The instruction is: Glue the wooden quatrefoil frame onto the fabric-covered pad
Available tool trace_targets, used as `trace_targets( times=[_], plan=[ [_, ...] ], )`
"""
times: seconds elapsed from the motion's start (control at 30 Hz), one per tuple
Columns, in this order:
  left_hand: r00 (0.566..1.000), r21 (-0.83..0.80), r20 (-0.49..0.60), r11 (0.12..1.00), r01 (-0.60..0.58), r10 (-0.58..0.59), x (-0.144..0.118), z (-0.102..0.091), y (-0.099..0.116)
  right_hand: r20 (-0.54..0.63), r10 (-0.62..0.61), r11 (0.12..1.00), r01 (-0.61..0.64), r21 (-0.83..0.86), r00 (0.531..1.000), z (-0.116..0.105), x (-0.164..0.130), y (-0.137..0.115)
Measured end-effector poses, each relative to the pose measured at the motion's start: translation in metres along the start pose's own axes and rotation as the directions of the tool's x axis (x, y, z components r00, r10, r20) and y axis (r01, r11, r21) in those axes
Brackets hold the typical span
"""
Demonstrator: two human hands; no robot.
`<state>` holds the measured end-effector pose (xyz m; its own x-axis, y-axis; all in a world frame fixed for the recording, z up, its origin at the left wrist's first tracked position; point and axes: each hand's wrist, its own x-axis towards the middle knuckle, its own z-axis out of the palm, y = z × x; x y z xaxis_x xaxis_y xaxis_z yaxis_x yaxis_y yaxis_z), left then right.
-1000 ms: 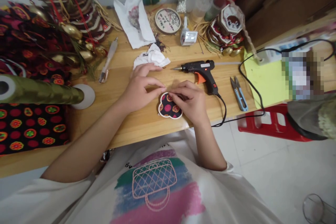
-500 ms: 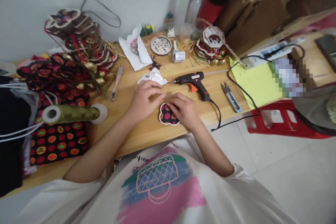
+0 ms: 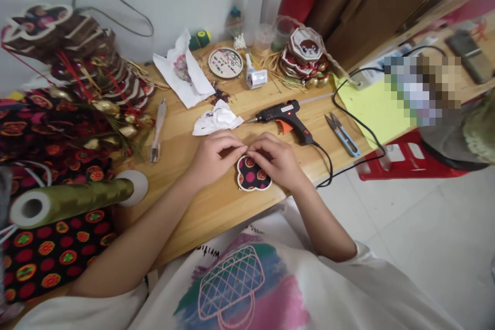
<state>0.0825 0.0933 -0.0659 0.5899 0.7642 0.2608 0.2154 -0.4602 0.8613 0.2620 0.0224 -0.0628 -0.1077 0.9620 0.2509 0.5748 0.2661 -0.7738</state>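
On the wooden table lies a flower-shaped piece (image 3: 253, 176) with a pale rim and black fabric printed with red and orange dots. My right hand (image 3: 277, 161) is closed at its upper right edge, fingers partly covering the piece. My left hand (image 3: 217, 158) pinches close to the top of the same edge, its fingertips nearly meeting those of the right. Whatever is between the left fingertips is too small to make out. Just beyond my hands rests a black glue gun (image 3: 284, 115) with an orange trigger, its nozzle pointing left toward a crumpled white tissue (image 3: 217, 118).
Blue thread snips (image 3: 343, 135) and the glue gun's cord lie to the right. A pen (image 3: 158, 131), a spool of green ribbon (image 3: 83, 200) and dotted fabric (image 3: 50, 255) are on the left. Stacked ornaments (image 3: 83, 56) and bottles (image 3: 273, 7) stand toward the wall.
My left hand has come down and right, bringing its fingertips to the piece's top edge beside my right fingers. The camera view has shifted; the glue gun stays on the table.
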Motion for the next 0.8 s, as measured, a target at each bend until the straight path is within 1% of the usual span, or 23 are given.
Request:
trace_targets(
  times=[0.2,0.33,0.5,0.6,0.8],
  plan=[
    [0.998,0.008,0.022,0.998,-0.057,0.057,0.0002,0.0004,-0.0021,-0.031,-0.008,1.0,0.009,0.016,0.999,-0.0003,0.0001,-0.0001],
    [0.991,-0.016,0.037,0.992,-0.126,0.127,-0.0001,-0.0017,-0.0041,-0.054,-0.021,0.999,0.023,0.042,0.998,0.0004,0.0004,0.0011],
    [0.984,0.023,0.027,0.983,-0.179,0.179,-0.0008,-0.0003,-0.0057,-0.07,-0.024,0.998,0.028,0.059,0.997,0.0005,0.0005,0.0017],
    [0.982,0.052,0.012,0.981,-0.188,0.187,-0.0007,0.0025,-0.007,-0.069,-0.016,0.998,0.02,0.066,0.997,0.0003,0.0007,0.0015],
    [0.987,0.088,0.021,0.983,-0.161,0.16,0.0,0.0035,-0.0089,-0.084,-0.007,0.996,0.014,0.083,0.996,0.0006,0.0013,0.0017]
  ],
)
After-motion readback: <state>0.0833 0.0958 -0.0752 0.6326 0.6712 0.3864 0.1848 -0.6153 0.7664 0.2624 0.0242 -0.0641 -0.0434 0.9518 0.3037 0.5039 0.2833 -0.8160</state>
